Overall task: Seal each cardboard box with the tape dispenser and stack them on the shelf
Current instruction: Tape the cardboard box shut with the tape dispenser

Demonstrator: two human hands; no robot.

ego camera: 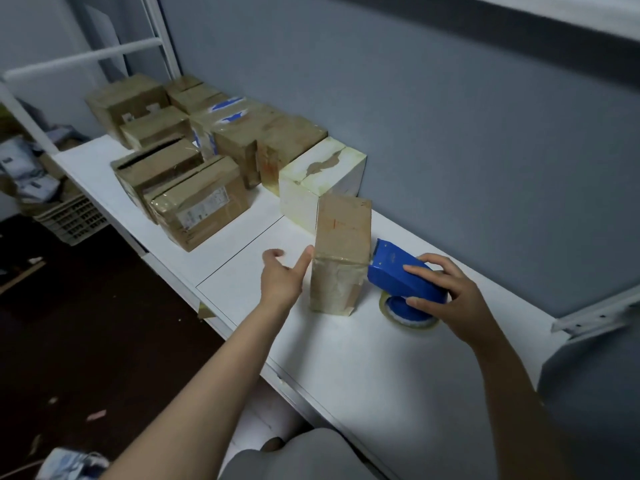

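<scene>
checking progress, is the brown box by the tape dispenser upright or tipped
Upright: the brown box stands on its small end on the white surface, beside the tape dispenser.

Head cam, single view, looking forward and down over the white surface [242, 282].

It sits close in (wide-angle, so it still takes in a lot): both forearms run up from the bottom edge, the left hand [282, 277] and right hand [446, 296] land about mid-frame, grey wall [450, 133] fills the upper right, dark floor [86, 323] the lower left.
</scene>
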